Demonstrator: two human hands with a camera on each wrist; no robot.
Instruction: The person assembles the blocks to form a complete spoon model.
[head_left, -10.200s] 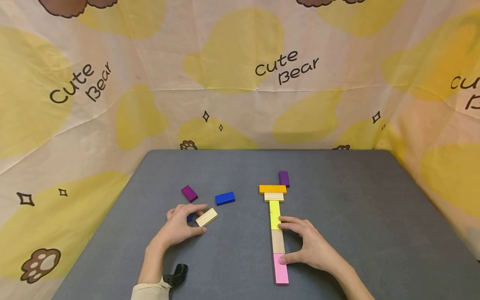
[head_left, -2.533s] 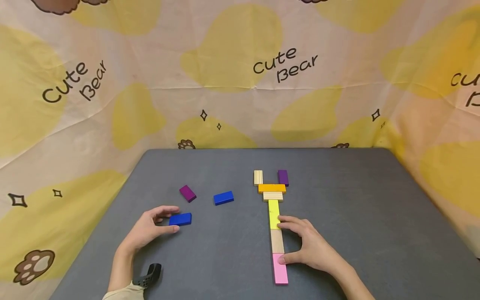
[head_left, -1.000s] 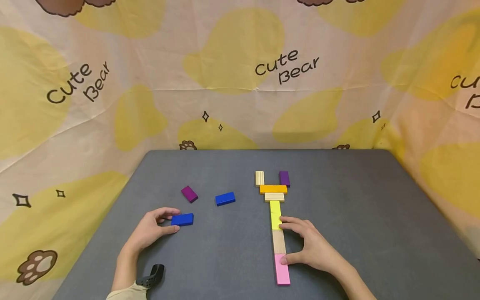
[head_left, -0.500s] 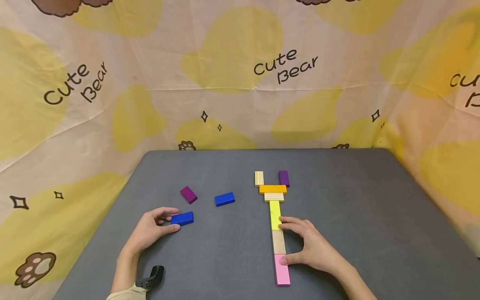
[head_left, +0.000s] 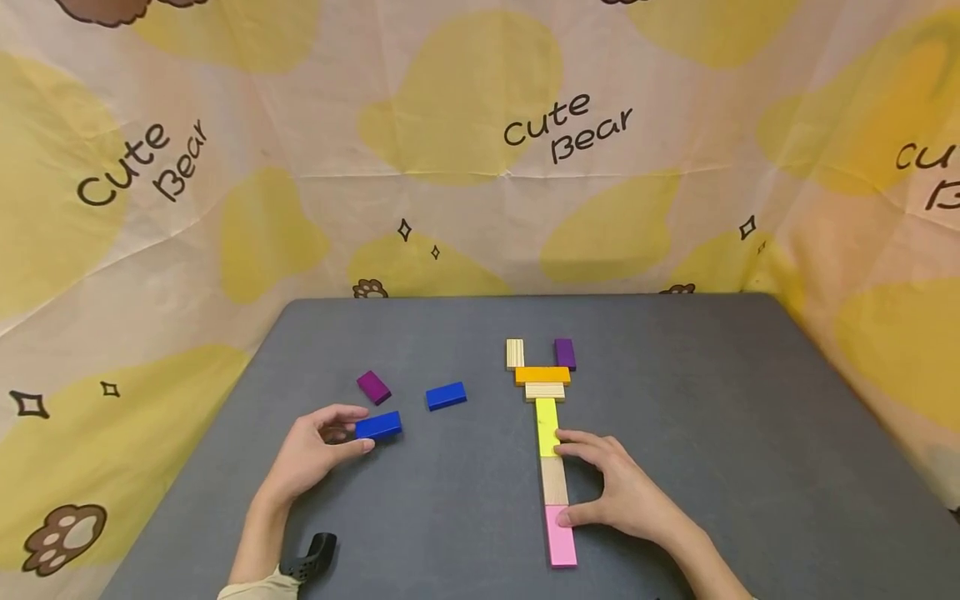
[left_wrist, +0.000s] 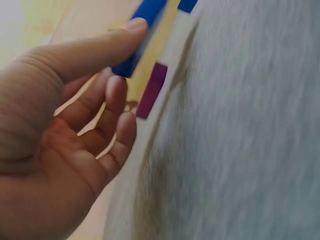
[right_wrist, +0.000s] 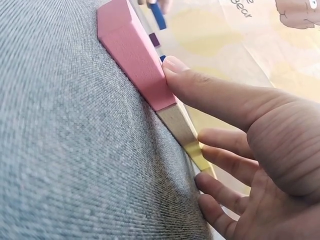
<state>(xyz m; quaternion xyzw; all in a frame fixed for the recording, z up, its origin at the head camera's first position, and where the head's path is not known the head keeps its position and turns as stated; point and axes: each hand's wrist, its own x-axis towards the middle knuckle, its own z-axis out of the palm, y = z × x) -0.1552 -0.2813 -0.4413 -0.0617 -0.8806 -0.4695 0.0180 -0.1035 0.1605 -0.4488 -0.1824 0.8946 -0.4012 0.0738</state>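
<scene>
My left hand (head_left: 311,454) pinches a blue block (head_left: 378,425) between thumb and fingers; in the left wrist view that blue block (left_wrist: 140,40) is raised off the grey surface. My right hand (head_left: 630,492) rests beside a row of blocks, thumb on the pink block (head_left: 561,546) and fingertips at the yellow block (head_left: 547,429). A plain wooden block (head_left: 554,482) lies between those two. Beyond the yellow one come a crosswise pale block (head_left: 544,391) and a longer orange block (head_left: 542,376). Behind the orange block's ends lie a ribbed pale block (head_left: 514,353) and a dark purple block (head_left: 565,353).
Another blue block (head_left: 446,396) lies between the left hand and the row. A magenta block (head_left: 373,387) sits just behind the held block. All stand on a grey table (head_left: 712,375), with a patterned cloth (head_left: 465,108) behind it.
Earlier the left hand held the ribbed pale block, which now lies behind the orange block's left end. It then gripped the blue block, lifting it and shifting slightly right. The right hand stays put.
</scene>
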